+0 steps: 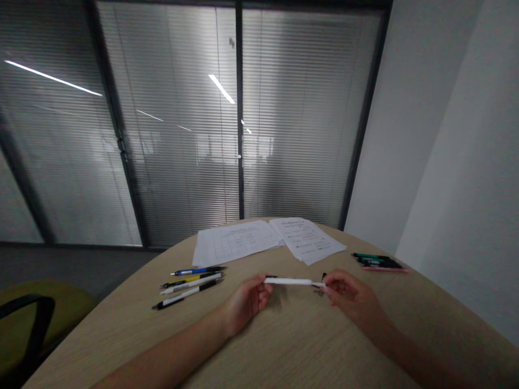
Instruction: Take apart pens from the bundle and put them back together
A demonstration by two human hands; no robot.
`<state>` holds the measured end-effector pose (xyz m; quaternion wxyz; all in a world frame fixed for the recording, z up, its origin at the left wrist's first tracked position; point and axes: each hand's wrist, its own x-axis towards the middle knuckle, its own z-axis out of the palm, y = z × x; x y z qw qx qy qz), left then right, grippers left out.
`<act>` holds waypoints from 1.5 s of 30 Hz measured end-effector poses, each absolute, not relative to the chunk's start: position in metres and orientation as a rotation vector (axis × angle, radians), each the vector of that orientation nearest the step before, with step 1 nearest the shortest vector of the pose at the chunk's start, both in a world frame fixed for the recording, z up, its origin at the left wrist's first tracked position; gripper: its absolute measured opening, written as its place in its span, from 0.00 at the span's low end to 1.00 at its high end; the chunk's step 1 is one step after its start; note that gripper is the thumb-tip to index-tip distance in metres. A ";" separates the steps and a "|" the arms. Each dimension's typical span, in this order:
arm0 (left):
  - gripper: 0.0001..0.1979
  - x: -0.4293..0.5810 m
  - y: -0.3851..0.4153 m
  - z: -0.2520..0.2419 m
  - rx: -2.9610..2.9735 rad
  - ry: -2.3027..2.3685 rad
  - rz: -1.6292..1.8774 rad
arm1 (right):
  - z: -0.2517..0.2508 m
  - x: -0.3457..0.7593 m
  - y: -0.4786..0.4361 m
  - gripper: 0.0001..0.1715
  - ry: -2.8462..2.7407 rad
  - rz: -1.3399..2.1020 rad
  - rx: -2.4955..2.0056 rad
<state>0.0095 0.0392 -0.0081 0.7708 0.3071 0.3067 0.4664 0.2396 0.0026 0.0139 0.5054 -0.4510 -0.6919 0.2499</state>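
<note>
The left hand and the right hand are apart, and each one pinches one end of a white pen, which keeps it up over the desk. A small dark bit sits by the right hand. To the left, four pens lie side by side. Papers lie farther off, and dark markers lie to the right
</note>
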 end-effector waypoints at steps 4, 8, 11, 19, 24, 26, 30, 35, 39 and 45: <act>0.06 0.010 0.037 -0.006 0.693 0.674 1.010 | 0.013 0.238 0.001 0.06 -1.759 0.462 -1.089; 0.04 0.010 0.034 -0.004 0.734 0.679 0.995 | 0.012 0.237 0.001 0.07 -1.778 0.412 -1.112; 0.02 0.009 0.033 -0.005 0.808 0.697 0.959 | 0.010 0.239 0.002 0.07 -1.758 0.422 -1.121; 0.07 0.013 0.021 0.000 1.333 0.745 0.702 | 0.014 0.240 0.001 0.09 -1.722 0.510 -1.094; 0.10 0.018 0.013 -0.003 1.646 0.765 0.582 | 0.015 0.236 -0.003 0.10 -1.700 0.568 -1.063; 0.10 0.019 0.013 -0.005 1.686 0.782 0.582 | 0.016 0.235 -0.005 0.10 -1.714 0.561 -1.054; 0.11 0.020 0.014 -0.006 1.701 0.809 0.597 | 0.018 0.232 -0.010 0.08 -1.784 0.455 -1.051; 0.11 0.021 0.014 -0.006 1.685 0.797 0.605 | 0.016 0.231 -0.016 0.08 -1.908 0.257 -1.010; 0.10 0.020 0.013 -0.007 1.626 0.770 0.619 | 0.014 0.238 -0.010 0.14 -1.950 0.235 -1.035; 0.11 0.021 0.014 -0.007 1.487 0.796 0.726 | 0.015 0.264 0.023 0.13 -1.893 0.158 -1.246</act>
